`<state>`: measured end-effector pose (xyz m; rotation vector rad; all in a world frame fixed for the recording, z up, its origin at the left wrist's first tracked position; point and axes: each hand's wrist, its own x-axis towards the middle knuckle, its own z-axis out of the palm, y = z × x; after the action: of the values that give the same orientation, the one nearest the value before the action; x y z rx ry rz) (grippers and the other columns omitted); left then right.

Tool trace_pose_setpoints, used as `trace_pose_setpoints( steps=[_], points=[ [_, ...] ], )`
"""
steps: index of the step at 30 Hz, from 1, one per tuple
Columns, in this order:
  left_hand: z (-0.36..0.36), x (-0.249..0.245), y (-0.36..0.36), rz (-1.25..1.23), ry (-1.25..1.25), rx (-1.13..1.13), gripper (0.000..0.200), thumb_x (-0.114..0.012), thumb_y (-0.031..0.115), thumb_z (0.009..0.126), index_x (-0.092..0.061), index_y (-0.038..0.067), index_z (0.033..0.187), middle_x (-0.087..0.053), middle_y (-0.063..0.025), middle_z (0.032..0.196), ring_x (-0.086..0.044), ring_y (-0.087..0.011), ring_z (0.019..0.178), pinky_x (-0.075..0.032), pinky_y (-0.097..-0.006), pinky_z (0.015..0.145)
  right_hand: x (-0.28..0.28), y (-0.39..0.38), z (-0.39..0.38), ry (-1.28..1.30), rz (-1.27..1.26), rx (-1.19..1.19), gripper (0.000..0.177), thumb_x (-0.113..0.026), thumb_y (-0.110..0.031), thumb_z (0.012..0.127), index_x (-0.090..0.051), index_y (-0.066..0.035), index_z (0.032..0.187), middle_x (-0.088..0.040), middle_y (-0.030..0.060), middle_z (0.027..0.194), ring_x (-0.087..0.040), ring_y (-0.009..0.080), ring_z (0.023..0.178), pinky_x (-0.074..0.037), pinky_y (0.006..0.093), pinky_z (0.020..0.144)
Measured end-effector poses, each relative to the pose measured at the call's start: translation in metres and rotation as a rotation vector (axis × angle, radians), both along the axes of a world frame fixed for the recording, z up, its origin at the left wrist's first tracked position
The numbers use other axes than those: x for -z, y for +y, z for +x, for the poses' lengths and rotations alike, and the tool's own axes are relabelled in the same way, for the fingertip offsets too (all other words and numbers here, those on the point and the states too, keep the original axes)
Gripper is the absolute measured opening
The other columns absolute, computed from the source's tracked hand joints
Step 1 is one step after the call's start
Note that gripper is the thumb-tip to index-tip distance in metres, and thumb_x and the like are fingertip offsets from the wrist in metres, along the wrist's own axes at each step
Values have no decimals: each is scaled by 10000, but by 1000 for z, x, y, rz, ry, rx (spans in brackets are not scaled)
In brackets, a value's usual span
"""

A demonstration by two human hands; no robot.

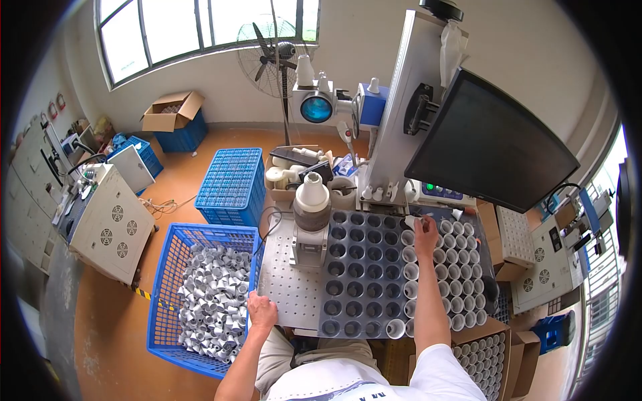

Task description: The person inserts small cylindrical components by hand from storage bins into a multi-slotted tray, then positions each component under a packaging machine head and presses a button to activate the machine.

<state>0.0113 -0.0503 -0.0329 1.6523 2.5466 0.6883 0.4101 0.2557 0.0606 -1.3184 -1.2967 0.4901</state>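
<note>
My right hand (426, 235) reaches over the dark tray (365, 281), its fingers closed on a white cup (410, 221) at the tray's far side. White cups (457, 287) fill the tray's right part, while the left columns of round pockets hold none. My left hand (262, 310) is closed at the right rim of the blue basket (255, 267), beside the perforated plate (287, 287); what it holds, if anything, is hidden. Many small grey-white cups (212, 301) lie heaped in the basket. One white cup-shaped piece (312, 192) stands on the round fixture (311, 219).
A monitor (491, 144) hangs over the back right beside a tall column (401, 113). A laser head (316, 107) points forward above the fixture. Behind stand a blue crate (231, 184) and a box of tools (281, 194). Below right, a cardboard box (515, 347) holds more cups.
</note>
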Motion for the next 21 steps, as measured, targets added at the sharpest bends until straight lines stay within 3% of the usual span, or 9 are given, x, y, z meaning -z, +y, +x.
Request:
trace_pose_setpoints(
  steps=[9,12,15,18,21],
  points=[
    [-1,11,-1,65,26,10,191,-625,143,692,-671,-42,678,-579,-317,1004,-542,-421,991,-433,-471,896,8,6,3,90,46,-5,290,-697,-154,860,-604,-19,1099,-470,-48,749,-409,57,638,-368,232,575],
    [-1,0,0,-1,0,24,189,-627,145,693,-670,-38,671,-593,-303,956,-543,-415,987,-438,-470,883,2,1,3,365,42,-23,280,-693,-130,858,-573,-17,1084,-486,-31,758,-444,61,658,-403,237,599],
    [-2,-6,0,-35,-9,43,183,-629,146,694,-670,-30,667,-608,-276,900,-542,-410,983,-444,-466,870,-2,1,10,251,17,42,293,-668,-92,848,-524,3,1085,-555,34,805,-551,112,678,-472,252,581],
    [-2,-4,0,0,0,35,172,-626,143,700,-666,-21,665,-612,-253,866,-540,-406,975,-448,-464,858,-11,2,10,313,97,30,307,-681,-84,826,-500,7,1056,-527,45,818,-546,124,685,-510,255,602],
    [-9,16,0,91,-15,40,163,-610,134,721,-641,-14,661,-597,-242,851,-537,-408,970,-448,-470,853,-17,1,17,158,63,40,278,-702,-84,802,-497,-10,975,-499,43,825,-542,127,694,-544,270,642]
  ],
)
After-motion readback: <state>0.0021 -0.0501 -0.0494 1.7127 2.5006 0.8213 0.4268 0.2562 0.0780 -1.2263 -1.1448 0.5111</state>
